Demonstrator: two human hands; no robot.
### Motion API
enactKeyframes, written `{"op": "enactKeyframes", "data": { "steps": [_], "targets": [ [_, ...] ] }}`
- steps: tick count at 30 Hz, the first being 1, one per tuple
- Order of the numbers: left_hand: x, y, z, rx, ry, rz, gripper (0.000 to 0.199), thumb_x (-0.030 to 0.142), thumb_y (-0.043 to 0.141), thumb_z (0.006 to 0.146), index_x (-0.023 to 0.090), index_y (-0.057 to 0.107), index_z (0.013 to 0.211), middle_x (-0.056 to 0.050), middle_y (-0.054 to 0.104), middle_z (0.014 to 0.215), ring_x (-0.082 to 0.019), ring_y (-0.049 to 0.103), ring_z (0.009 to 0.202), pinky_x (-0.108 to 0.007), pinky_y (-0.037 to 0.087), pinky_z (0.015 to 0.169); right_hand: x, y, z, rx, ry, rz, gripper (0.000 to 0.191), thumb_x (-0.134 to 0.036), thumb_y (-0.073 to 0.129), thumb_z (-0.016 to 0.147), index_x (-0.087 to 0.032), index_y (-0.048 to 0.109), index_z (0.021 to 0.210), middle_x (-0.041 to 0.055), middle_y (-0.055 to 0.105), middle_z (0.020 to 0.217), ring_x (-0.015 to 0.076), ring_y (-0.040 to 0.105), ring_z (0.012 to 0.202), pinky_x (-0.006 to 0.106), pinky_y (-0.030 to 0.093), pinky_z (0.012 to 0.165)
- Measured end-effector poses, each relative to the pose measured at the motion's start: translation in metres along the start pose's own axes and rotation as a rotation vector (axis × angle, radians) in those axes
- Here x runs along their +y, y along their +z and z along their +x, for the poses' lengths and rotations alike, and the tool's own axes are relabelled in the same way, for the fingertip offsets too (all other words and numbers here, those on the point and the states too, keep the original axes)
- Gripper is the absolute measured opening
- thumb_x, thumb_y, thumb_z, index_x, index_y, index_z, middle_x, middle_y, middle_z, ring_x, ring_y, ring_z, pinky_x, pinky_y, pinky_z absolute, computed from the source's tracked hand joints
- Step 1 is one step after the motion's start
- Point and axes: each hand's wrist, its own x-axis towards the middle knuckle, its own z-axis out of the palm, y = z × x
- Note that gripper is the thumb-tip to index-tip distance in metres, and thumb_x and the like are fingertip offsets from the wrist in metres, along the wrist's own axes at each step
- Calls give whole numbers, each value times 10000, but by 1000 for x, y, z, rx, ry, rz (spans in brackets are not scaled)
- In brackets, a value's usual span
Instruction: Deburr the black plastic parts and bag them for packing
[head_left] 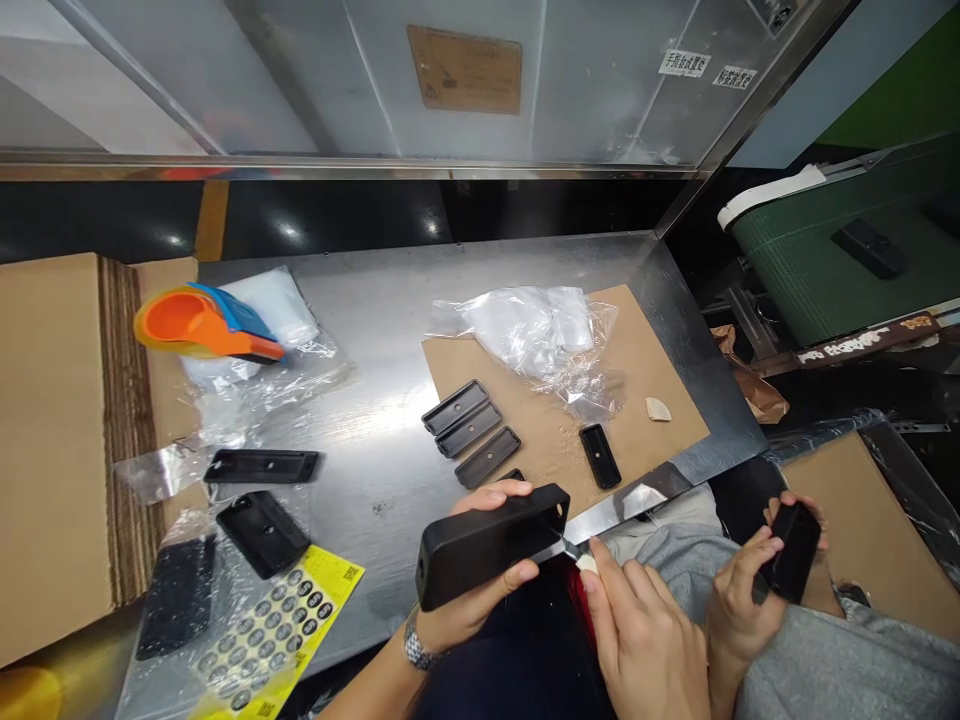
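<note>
My left hand (469,610) grips a long black plastic housing (480,545), tilted with its open end toward the right. Pinched in my right hand (641,620) is a small metal blade (573,551) with a cream-coloured piece by the fingertips; its tip is at the housing's open end. I cannot tell whether it touches the edge. Beyond my hands, several shallow black trays (471,430) lie in a row, and a single black tray (601,456) lies further right. Part of one tray is hidden behind the housing.
Clear plastic bags (525,330) lie on a cardboard sheet (660,350). At left are stacked cardboard (52,450), an orange scoop (187,320), black parts (262,533) and a yellow sticker sheet (330,585). A co-worker's hands (739,600) hold a black part; a green conveyor (795,250) stands behind.
</note>
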Motion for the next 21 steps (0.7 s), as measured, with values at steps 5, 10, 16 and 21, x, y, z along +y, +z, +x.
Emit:
{"op": "enactKeyframes", "data": {
  "steps": [5,10,16,21],
  "targets": [
    [-4,2,0,77,-208,-203,537,178,678,678,271,433,1147,-51,549,1127,-219,517,1073,-405,428,930,-1,3,1,96,10,-9,357,-356,387,897,-165,575,1133,37,568,638,164,548,595,264,378,551],
    [-8,2,0,109,-325,-370,587,196,709,650,281,427,1158,-47,561,1129,-226,537,1052,-405,440,915,3,5,4,87,149,290,345,-322,349,910,-156,568,1118,80,633,808,179,595,739,255,443,617],
    [-10,-1,3,72,-399,-400,609,256,728,629,270,431,1160,-39,590,1084,-224,571,988,-387,456,878,-3,9,15,-29,181,875,268,-314,485,850,-192,561,1076,12,617,760,117,573,616,211,469,571],
    [-13,-1,2,82,-509,-399,685,324,761,580,216,452,1182,-66,586,1075,-245,546,1016,-390,425,905,-4,13,26,-65,22,997,182,-163,514,827,-214,631,956,0,572,715,94,538,617,200,431,550]
  ]
}}
